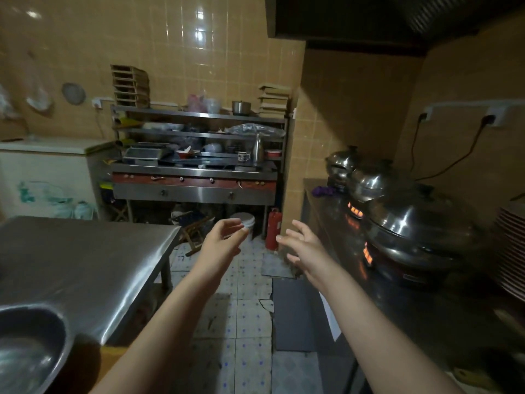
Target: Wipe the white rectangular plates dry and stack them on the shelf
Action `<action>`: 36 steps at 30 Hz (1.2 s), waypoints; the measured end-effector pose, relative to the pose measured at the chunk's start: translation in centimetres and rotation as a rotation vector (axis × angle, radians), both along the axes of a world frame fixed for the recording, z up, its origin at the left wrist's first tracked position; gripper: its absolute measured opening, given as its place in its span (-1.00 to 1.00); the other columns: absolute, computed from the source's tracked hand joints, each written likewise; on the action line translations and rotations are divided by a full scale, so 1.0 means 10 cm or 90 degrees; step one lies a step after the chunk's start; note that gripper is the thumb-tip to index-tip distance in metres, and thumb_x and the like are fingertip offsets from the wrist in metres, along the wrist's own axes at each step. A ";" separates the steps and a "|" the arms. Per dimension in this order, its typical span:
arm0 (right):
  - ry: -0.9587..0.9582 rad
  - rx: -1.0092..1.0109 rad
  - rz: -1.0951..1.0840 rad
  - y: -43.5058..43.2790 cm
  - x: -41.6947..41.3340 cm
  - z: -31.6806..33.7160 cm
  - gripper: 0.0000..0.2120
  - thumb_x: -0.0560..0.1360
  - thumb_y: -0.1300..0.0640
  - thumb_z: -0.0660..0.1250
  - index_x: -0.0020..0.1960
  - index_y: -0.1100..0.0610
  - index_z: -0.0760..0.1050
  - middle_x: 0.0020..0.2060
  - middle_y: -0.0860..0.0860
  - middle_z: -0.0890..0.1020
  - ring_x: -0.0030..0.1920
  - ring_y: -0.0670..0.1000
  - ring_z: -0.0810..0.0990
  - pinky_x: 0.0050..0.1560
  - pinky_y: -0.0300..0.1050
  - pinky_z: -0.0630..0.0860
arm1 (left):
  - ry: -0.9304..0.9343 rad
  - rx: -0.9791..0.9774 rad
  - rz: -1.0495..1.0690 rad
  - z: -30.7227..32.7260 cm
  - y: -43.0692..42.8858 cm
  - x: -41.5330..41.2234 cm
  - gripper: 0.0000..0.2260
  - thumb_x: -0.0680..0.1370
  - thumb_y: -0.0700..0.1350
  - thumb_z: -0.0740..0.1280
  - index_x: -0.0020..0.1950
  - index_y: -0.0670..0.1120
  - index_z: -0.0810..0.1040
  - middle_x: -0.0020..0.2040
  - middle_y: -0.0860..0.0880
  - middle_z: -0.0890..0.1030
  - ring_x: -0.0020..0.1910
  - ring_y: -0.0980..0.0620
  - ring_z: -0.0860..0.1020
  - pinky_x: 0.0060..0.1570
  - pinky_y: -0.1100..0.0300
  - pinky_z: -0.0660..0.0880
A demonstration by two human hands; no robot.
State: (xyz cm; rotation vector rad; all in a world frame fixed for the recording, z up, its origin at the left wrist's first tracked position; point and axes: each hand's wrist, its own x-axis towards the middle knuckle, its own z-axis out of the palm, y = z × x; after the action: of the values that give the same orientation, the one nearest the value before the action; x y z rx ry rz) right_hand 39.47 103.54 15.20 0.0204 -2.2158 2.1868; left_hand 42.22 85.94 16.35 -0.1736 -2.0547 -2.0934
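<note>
Both my arms stretch forward over the tiled floor, between two steel counters. My left hand (224, 237) is empty, its fingers loosely curled and apart. My right hand (301, 244) is empty too, fingers spread. A stack of plates (511, 251) with pinkish rims stands at the far right edge on the dark counter (397, 308), well to the right of my right hand. Their shape is cut off by the frame. A steel shelf unit (199, 115) stands against the far tiled wall, crowded with kitchenware. No cloth is visible.
A steel table (85, 265) with a metal basin (25, 345) is at the left. Several lidded steel pots (414, 223) sit on glowing cookers at the right. A red fire extinguisher (273, 227) and a white bucket (245, 221) stand on the floor ahead.
</note>
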 end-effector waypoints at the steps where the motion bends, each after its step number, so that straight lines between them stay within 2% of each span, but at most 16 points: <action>1: 0.002 -0.001 0.002 0.00 -0.20 -0.01 -0.32 0.48 0.17 0.39 0.50 0.02 0.14 0.44 0.07 0.31 0.37 0.06 0.36 0.23 -0.03 0.33 | 0.004 -0.001 0.000 -0.02 0.01 -0.18 -0.81 0.54 -0.10 0.32 0.14 0.01 0.47 0.14 0.02 0.54 0.14 0.05 0.51 0.08 0.14 0.47; 5: 0.014 -0.002 0.022 0.01 -1.14 -0.02 -0.31 0.48 0.16 0.40 0.50 0.02 0.13 0.44 0.07 0.31 0.38 0.07 0.35 0.26 -0.02 0.33 | 0.007 -0.008 -0.001 -0.01 0.01 -1.06 -0.78 0.53 -0.10 0.33 0.17 0.00 0.47 0.15 0.03 0.55 0.14 0.06 0.52 0.13 0.09 0.49; 9: 0.028 0.025 0.039 0.06 -2.15 0.11 -0.30 0.46 0.08 0.42 0.49 -0.01 0.15 0.43 0.03 0.32 0.36 0.05 0.37 0.21 -0.06 0.34 | 0.013 0.002 0.031 0.14 -0.01 -2.08 -0.83 0.53 -0.11 0.33 0.12 0.02 0.48 0.11 0.03 0.57 0.08 0.08 0.55 -0.01 0.20 0.50; 13: 0.029 0.008 0.054 0.06 -3.04 0.19 -0.34 0.47 0.10 0.41 0.47 0.00 0.19 0.41 0.04 0.35 0.24 -0.01 0.42 0.13 -0.09 0.34 | 0.005 0.014 0.054 0.17 -0.05 -2.89 -0.85 0.53 -0.12 0.34 0.07 0.06 0.49 0.10 0.03 0.58 0.09 0.04 0.56 0.13 0.07 0.50; 15: 0.010 -0.009 0.057 0.01 -3.37 0.19 -0.37 0.48 0.12 0.40 0.47 0.02 0.21 0.40 0.05 0.36 0.19 -0.03 0.42 0.14 -0.09 0.35 | -0.011 0.016 0.070 0.14 -0.09 -3.20 -0.84 0.53 -0.13 0.34 0.09 0.04 0.49 0.11 0.02 0.57 0.10 0.04 0.56 0.14 0.07 0.50; 20: -0.006 -0.040 0.076 -0.15 -4.19 0.13 -0.40 0.50 0.15 0.37 0.46 0.06 0.21 0.40 0.08 0.36 0.12 -0.03 0.43 0.17 -0.11 0.36 | -0.037 0.015 0.107 0.07 -0.25 -3.95 -0.79 0.54 -0.13 0.33 0.16 -0.02 0.48 0.14 -0.01 0.56 0.11 0.01 0.55 -0.02 0.18 0.52; 22: -0.012 -0.041 0.084 -0.23 -4.54 0.09 -0.41 0.50 0.14 0.38 0.46 0.06 0.22 0.39 0.07 0.37 0.14 -0.02 0.44 0.17 -0.10 0.37 | -0.034 -0.005 0.123 0.04 -0.33 -4.26 -0.76 0.54 -0.11 0.33 0.19 -0.04 0.48 0.13 -0.03 0.56 0.11 0.01 0.55 0.04 0.14 0.51; 25: -0.015 -0.031 0.105 -0.41 -5.13 0.01 -0.41 0.49 0.11 0.38 0.45 0.03 0.23 0.38 0.05 0.39 0.24 0.01 0.45 0.17 -0.11 0.37 | -0.017 -0.011 0.136 0.00 -0.47 -4.80 -0.75 0.54 -0.08 0.32 0.20 -0.06 0.47 0.09 0.00 0.56 0.04 0.11 0.54 -0.06 0.25 0.48; 29: -0.013 -0.015 0.140 -0.71 -6.00 0.02 -0.40 0.49 0.11 0.39 0.46 0.02 0.22 0.39 0.05 0.38 0.32 0.04 0.42 0.29 -0.02 0.37 | -0.015 0.002 0.152 0.00 -0.72 -5.65 -0.83 0.54 -0.09 0.32 0.12 0.03 0.48 0.08 0.02 0.56 0.04 0.06 0.54 -0.01 0.18 0.52; 32: -0.013 0.002 0.160 -0.96 -6.65 0.14 -0.39 0.49 0.11 0.39 0.46 0.02 0.22 0.40 0.04 0.38 0.27 0.01 0.43 0.27 -0.04 0.37 | -0.008 0.021 0.178 0.05 -0.95 -6.30 -0.88 0.53 -0.09 0.33 0.03 0.10 0.49 0.07 0.02 0.57 0.08 0.03 0.54 0.08 0.10 0.51; 34: -0.011 0.006 0.176 -1.11 -7.04 0.19 -0.39 0.49 0.11 0.39 0.46 0.01 0.22 0.39 0.03 0.39 0.18 -0.04 0.44 0.22 -0.09 0.38 | -0.002 0.018 0.205 0.08 -1.10 -6.68 -0.88 0.52 -0.08 0.34 0.01 0.12 0.49 0.07 0.03 0.57 0.07 0.05 0.54 0.05 0.09 0.52; 36: -0.012 0.010 0.194 -1.24 -7.36 0.22 -0.40 0.49 0.11 0.39 0.45 0.00 0.23 0.38 0.02 0.39 0.17 -0.05 0.43 0.18 -0.11 0.39 | -0.002 0.018 0.230 0.08 -1.23 -6.98 -0.87 0.51 -0.07 0.35 0.02 0.12 0.50 0.07 0.04 0.57 0.05 0.10 0.54 -0.07 0.17 0.52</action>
State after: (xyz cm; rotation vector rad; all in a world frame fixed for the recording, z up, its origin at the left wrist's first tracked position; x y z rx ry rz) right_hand -34.10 91.11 17.44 0.3623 -2.3765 2.3185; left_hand -27.60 73.67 17.19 0.1920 -1.8871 -1.8976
